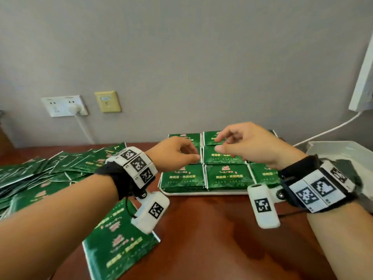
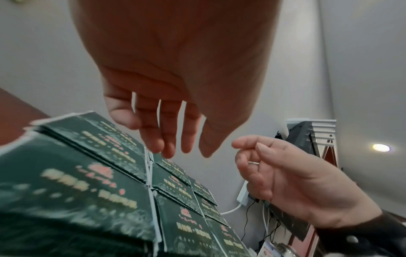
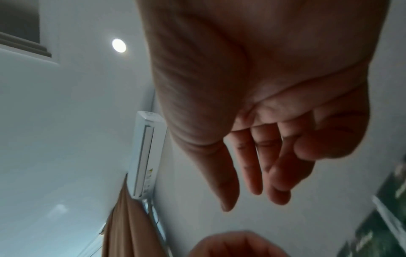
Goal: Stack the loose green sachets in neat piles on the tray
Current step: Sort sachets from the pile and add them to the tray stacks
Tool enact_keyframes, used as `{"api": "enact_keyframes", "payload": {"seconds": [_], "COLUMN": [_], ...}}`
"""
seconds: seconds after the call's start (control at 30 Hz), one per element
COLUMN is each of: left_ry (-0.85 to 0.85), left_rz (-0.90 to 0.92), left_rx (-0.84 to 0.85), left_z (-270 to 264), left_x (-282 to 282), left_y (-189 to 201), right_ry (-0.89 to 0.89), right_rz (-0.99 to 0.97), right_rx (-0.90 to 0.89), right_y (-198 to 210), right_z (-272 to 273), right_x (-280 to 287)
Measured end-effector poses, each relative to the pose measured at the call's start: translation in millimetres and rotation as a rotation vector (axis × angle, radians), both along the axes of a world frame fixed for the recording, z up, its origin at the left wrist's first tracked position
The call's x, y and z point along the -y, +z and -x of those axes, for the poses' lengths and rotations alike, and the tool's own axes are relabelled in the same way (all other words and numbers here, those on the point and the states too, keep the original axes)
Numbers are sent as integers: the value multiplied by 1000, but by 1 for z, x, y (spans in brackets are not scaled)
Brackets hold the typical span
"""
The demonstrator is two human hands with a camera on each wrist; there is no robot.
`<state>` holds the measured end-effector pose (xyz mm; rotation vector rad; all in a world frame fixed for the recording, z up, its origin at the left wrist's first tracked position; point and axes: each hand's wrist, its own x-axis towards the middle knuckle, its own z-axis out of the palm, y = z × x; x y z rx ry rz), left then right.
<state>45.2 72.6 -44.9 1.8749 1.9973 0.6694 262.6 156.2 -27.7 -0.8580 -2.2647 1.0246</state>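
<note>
Below both empty hands [image 1: 212,150], stacked sachets [image 1: 226,177] fill the tray [image 1: 201,192].

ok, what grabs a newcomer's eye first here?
The tray mid-table, tiled with neat green piles. Both hands, left and right, hover over it holding nothing. On the left sprawls a loose heap of the same sachets.

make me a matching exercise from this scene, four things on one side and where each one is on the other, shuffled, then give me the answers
Things:
1. tray
2. loose sachets
3. wall socket
4. left hand

Places:
A. heaped on the table's left side
B. on the wall, plug in it
C. hovering empty over the stacks
D. at the table's back, holding neat green stacks

Pairs: 1-D, 2-A, 3-B, 4-C
</note>
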Motion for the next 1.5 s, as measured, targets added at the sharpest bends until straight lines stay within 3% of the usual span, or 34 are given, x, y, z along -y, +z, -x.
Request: {"api": "enact_keyframes", "payload": {"seconds": [0.17, 0.37, 0.57, 0.87, 1.03, 1.13, 1.2, 1.33, 1.5], "left_ry": [73, 208, 150, 165, 421, 639, 754, 710, 687], "left_rz": [79, 287, 389, 307, 164, 226, 316, 554, 566], "left_rx": [-55, -257, -321, -217, -336, -478, -484, -287, -375], "left_z": [34, 101, 126, 140, 169, 201, 221, 235, 227], "left_x": [82, 173, 232, 267, 288, 310, 324, 342, 344], "left_y": [-9, -33, -61, -55, -46, -39, -38, -52, -55], "right_ry": [116, 300, 331, 353, 377, 397, 408, 475, 471], "right_rz": [26, -170, -271, -214, -238, -246, -275, -330, -435], "right_rx": [91, 560, 752, 746, 612, 512, 465, 509, 554], "right_y": [-26, -71, -71, -84, -79, -74, -73, -74, -74], "right_z": [61, 145, 194, 213, 221, 240, 256, 290, 326], "right_x": [84, 159, 197, 219, 219, 228, 236, 252, 257]}}
